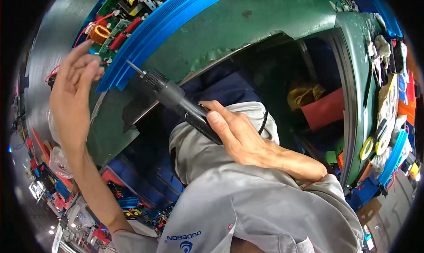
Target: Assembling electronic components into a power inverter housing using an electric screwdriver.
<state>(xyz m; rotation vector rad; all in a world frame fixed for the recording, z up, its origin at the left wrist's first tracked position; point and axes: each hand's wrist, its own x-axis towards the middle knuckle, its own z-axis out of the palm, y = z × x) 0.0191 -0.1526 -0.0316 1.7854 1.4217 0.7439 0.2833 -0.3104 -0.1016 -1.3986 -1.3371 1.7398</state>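
Head cam: right hand is wrapped around a black electric screwdriver mid-scene, bit aimed far left at the blue metal case. Meanwhile the left hand hangs beside the circuit board on the left, half curled; can't tell if it's pinching anything.

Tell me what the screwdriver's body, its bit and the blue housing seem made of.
Screwdriver body: probably matte black plastic, given its dull surface and ribbed collar. Bit: likely bare steel, from its grey, metallic look. Blue housing: perhaps anodized aluminium, given its sheen and long ridges.
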